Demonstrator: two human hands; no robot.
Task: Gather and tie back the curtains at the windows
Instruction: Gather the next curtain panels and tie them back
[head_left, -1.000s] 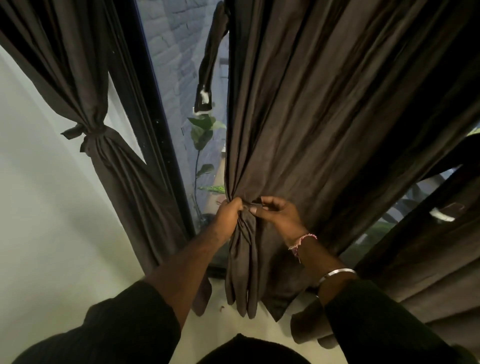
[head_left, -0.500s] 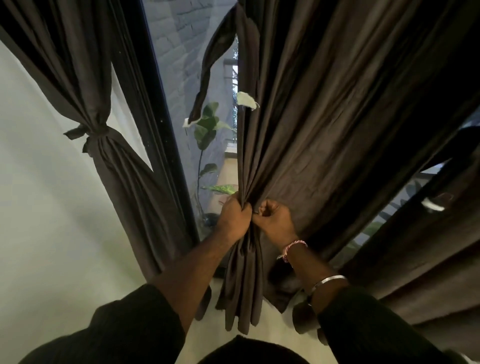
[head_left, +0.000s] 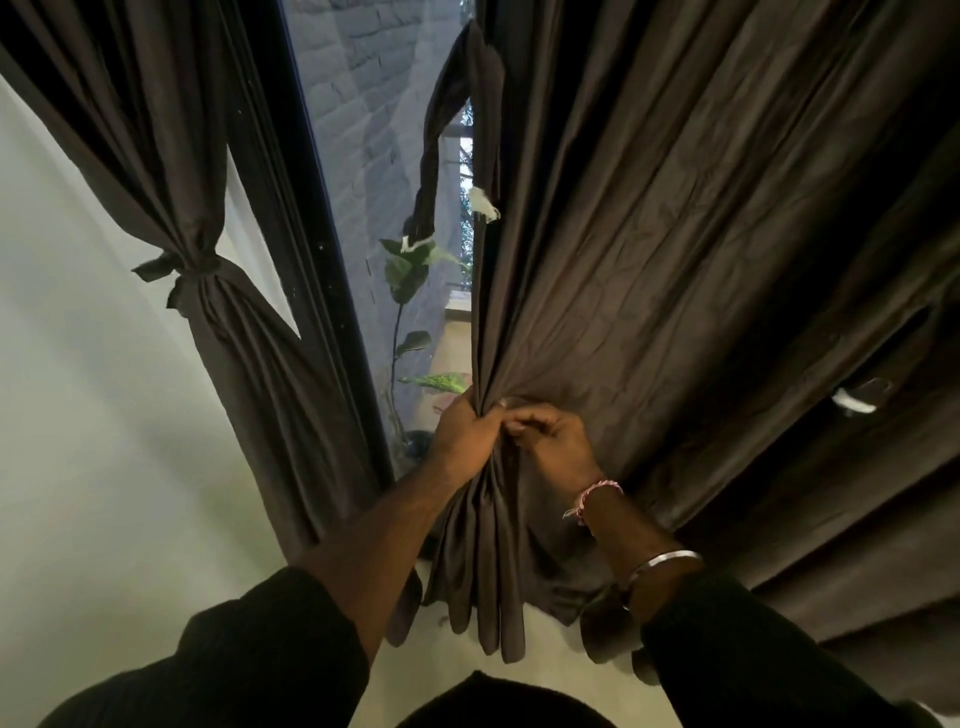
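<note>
Dark brown curtain (head_left: 675, 260) at centre and right, top cut off, folds bunched in left hand (head_left: 465, 434) fist, right hand (head_left: 553, 441) fingers curled pinching cloth beside it, fingertips hidden, tied curtain (head_left: 192, 270) far left, window glass (head_left: 363, 171) between, plant (head_left: 410, 270) outside.

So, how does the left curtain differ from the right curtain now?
The left curtain is tied at its middle with a knotted band; the right curtain is not yet tied. No hand touches the left curtain; the left hand grips the right curtain's folds, and the right hand pinches them. Both are dark brown.
</note>
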